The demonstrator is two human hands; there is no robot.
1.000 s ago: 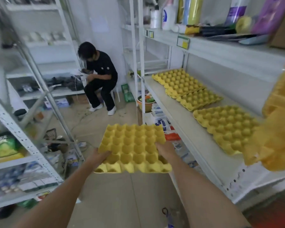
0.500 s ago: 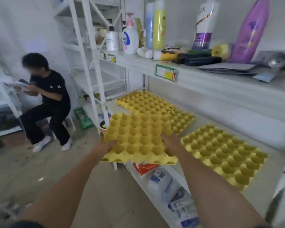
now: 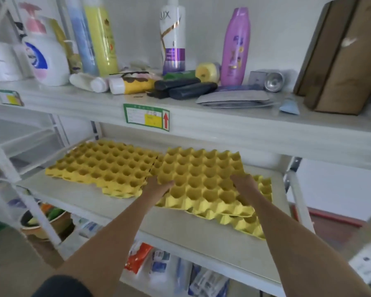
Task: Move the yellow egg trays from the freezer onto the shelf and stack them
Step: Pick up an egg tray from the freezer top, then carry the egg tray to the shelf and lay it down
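Observation:
A yellow egg tray (image 3: 199,179) is held between my two hands over the white middle shelf (image 3: 201,230). My left hand (image 3: 159,186) grips its left edge and my right hand (image 3: 243,187) its right side. Under it lies another yellow tray (image 3: 253,226), its front right corner sticking out; the held tray sits slightly askew on or just above it. To the left, more yellow trays (image 3: 103,165) lie overlapping on the same shelf. The freezer is out of view.
The upper shelf (image 3: 223,123) overhangs close above the trays and carries bottles (image 3: 172,37), tubes, black rolls (image 3: 189,90) and a brown box (image 3: 341,58). White uprights (image 3: 298,196) frame the bay. Packaged goods (image 3: 159,266) fill the shelf below.
I have turned to face the shelf and carried the tray rightward from the aisle edge onto the right-hand tray. The seated person has left the view.

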